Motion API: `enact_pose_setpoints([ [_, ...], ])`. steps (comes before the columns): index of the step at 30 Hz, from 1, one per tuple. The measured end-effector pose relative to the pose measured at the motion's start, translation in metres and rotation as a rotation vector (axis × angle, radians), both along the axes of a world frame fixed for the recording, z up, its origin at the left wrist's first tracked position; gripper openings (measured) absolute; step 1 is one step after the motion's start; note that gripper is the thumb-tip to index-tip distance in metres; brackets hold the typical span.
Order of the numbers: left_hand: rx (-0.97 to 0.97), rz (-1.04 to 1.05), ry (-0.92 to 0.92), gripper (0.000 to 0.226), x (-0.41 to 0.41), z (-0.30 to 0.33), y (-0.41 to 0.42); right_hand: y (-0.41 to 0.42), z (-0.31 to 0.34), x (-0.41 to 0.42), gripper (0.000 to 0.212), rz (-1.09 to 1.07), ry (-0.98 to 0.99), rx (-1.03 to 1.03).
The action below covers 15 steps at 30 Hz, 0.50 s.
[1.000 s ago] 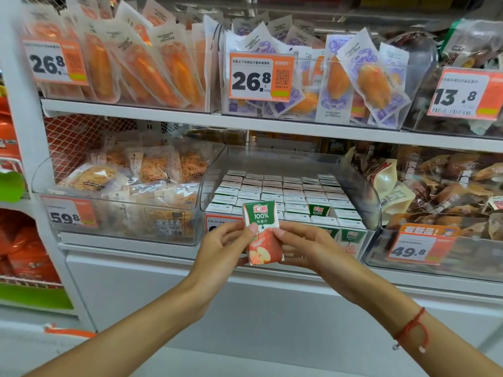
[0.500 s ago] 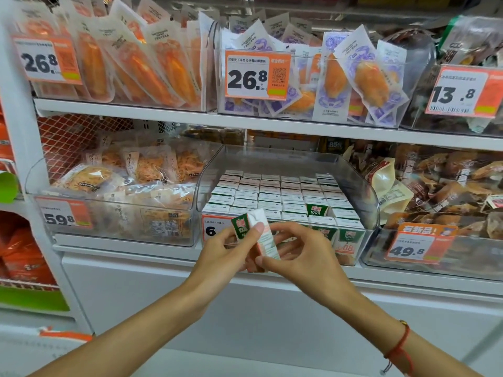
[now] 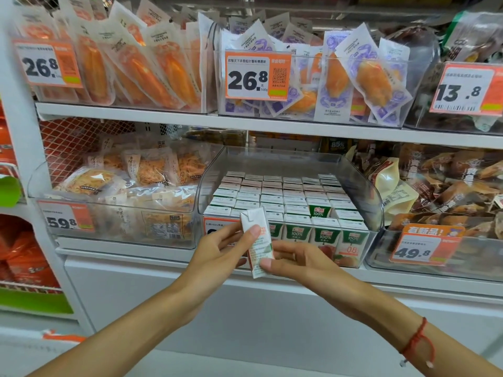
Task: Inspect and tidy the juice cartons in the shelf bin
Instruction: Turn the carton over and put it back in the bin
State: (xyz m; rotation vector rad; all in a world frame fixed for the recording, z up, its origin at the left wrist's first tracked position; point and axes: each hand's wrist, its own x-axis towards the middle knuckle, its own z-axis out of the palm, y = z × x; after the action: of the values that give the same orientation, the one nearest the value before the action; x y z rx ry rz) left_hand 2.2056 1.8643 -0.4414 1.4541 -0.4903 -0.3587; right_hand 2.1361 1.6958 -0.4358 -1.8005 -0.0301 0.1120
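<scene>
Left hand (image 3: 217,251) pinches upper part of juice carton (image 3: 257,242), thumb on its face. Carton upright, slightly tilted, held in front of clear shelf bin (image 3: 364,186). Right hand (image 3: 302,263) grips carton's lower end, fingers curled. Bin holds packed rows of cartons (image 3: 283,197).

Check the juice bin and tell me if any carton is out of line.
One carton in the clear bin sits higher than its neighbours, its green 100% face showing above the flat tops. Another carton is out of the bin, held by the left hand and right hand.
</scene>
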Motion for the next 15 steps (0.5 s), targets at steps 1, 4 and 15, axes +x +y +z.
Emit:
enact_pose_setpoints([
  [1,0.007,0.017,-0.028,0.045,0.0,0.0004,0.0006,0.0007,-0.0011,0.0006,0.039,-0.045,-0.021,-0.018],
  [4,0.024,0.071,-0.106,0.032,0.0013,0.0002,0.002,0.0021,-0.0036,0.0015,0.037,-0.191,-0.109,-0.136],
  [15,0.025,0.088,-0.093,0.017,0.0033,-0.0085,-0.0037,0.0002,-0.0085,0.002,0.053,-0.335,-0.25,-0.473],
])
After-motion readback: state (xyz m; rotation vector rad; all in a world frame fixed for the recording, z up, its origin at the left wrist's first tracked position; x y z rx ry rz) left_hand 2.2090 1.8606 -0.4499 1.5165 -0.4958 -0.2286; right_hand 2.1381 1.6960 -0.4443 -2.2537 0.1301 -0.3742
